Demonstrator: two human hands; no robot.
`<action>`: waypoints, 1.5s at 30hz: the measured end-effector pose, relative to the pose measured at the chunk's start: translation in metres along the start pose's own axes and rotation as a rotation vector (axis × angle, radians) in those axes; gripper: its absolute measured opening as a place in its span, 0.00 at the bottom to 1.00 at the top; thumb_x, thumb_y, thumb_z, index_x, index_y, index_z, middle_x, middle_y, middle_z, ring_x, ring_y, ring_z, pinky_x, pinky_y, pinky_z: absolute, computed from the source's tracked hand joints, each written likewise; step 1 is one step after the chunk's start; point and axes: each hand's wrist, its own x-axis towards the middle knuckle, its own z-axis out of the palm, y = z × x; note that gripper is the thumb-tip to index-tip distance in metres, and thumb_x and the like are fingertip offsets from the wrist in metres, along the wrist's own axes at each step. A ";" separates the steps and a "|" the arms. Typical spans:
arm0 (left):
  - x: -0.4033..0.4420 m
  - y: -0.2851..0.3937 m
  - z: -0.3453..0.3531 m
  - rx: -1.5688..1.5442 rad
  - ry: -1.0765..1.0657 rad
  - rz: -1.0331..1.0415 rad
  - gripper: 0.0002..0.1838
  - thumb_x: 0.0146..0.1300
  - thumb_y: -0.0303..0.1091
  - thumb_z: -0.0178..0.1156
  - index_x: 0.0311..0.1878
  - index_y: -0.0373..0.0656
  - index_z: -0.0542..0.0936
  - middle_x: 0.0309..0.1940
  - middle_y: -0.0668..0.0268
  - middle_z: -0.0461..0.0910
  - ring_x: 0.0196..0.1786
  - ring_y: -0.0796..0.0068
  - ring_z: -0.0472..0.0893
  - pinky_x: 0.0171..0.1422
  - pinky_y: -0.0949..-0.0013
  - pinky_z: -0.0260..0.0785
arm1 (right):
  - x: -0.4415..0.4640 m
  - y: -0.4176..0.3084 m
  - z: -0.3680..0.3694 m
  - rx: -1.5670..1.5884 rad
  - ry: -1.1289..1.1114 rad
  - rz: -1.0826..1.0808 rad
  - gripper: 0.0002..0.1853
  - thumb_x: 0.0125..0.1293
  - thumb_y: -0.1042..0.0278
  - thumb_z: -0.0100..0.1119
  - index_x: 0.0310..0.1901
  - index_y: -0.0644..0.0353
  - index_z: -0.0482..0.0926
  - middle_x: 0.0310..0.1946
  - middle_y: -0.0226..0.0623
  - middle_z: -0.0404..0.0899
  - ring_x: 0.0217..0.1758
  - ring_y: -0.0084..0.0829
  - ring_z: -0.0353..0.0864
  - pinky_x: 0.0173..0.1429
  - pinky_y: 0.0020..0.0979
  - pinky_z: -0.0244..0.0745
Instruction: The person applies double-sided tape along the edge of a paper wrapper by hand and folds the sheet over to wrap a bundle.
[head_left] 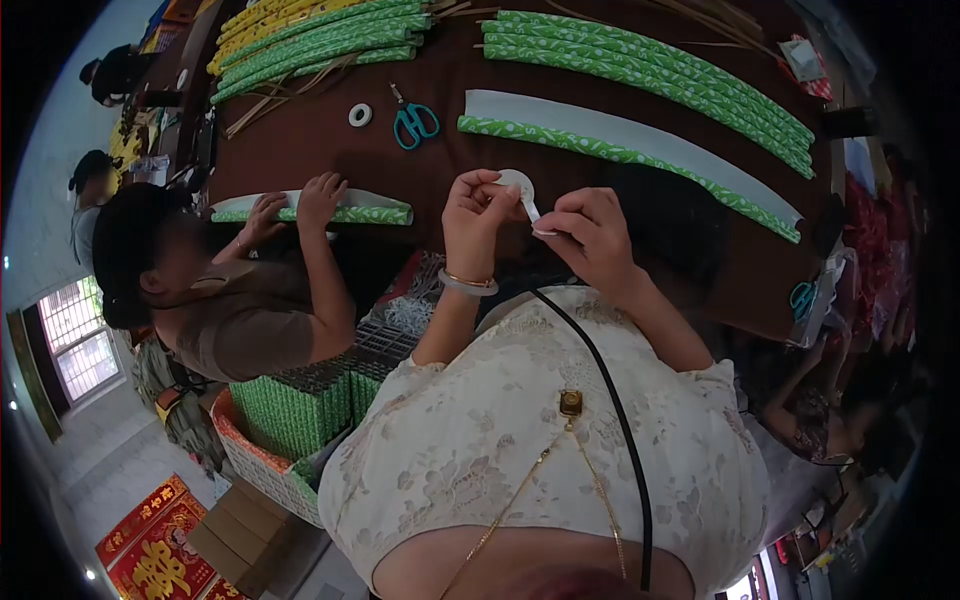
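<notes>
A roll of white tape (517, 184) is held up at the middle of the frame, a little above centre, between the two hands. Its round face is turned mostly toward the camera, and a short white strip (531, 211) runs from it down and to the right. The left hand (474, 217) has its fingers closed on the roll, thumb and forefinger pinching the edge. The right hand (597, 243) has its fingers pinched together on the strip's lower end.

Beyond the hands lies the brown counter (450, 75). Just above and right of them, a partly rolled green patterned sheet (640, 160) slants from upper centre down to the right, pale inner side showing along its upper edge. Teal-handled scissors (412, 122) lie at upper centre, tips toward the top, beside a second tape roll (360, 115). Green tubes (640, 75) fill the upper right; yellow and green tubes (320, 40) fill the upper left. At left, a co-worker (250, 290) has both hands on another green sheet (375, 214). Below, green tubes stand in a basket (265, 460).

At lower left, a red poster (160, 540) bears a large gold Chinese character; its smaller writing is too small to read.
</notes>
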 end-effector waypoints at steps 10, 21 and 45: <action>-0.019 0.004 0.011 0.011 -0.244 0.157 0.16 0.58 0.20 0.59 0.48 0.36 0.66 0.34 0.62 0.79 0.40 0.78 0.78 0.43 0.77 0.72 | 0.013 0.016 -0.001 0.709 0.059 0.879 0.05 0.56 0.72 0.62 0.33 0.60 0.77 0.24 0.23 0.70 0.29 0.15 0.69 0.36 0.17 0.64; -0.011 -0.011 0.011 0.162 -0.038 0.472 0.18 0.55 0.19 0.61 0.45 0.38 0.65 0.33 0.60 0.80 0.39 0.75 0.79 0.46 0.77 0.69 | -0.007 -0.008 0.009 1.270 -0.170 1.238 0.04 0.60 0.67 0.53 0.32 0.55 0.72 0.22 0.20 0.65 0.25 0.13 0.60 0.31 0.17 0.56; -0.005 -0.010 0.068 0.896 -0.797 0.622 0.23 0.61 0.23 0.52 0.60 0.38 0.64 0.52 0.57 0.75 0.57 0.65 0.74 0.59 0.67 0.63 | -0.049 0.006 -0.043 1.082 0.468 1.131 0.10 0.65 0.64 0.54 0.36 0.64 0.77 0.29 0.30 0.76 0.30 0.19 0.75 0.36 0.21 0.74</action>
